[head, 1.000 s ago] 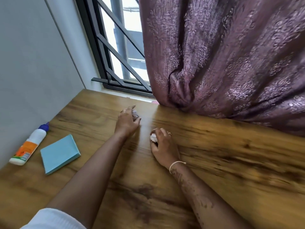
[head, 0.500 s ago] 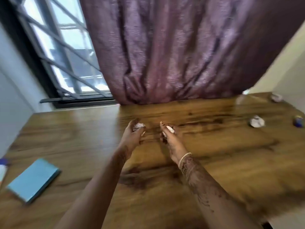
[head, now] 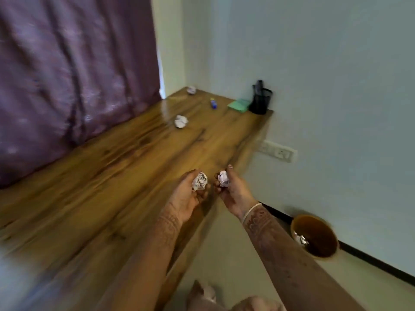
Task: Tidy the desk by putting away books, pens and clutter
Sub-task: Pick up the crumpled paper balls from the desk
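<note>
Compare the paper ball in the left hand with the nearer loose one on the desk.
The held ball is gripped in the left hand, raised off the desk. The loose ball lies on the wood near the curtain, with no hand on it. The held ball shows dark markings in its creases, while the loose ball looks paler, though it is blurred. Both are crumpled whitish paper.
</note>
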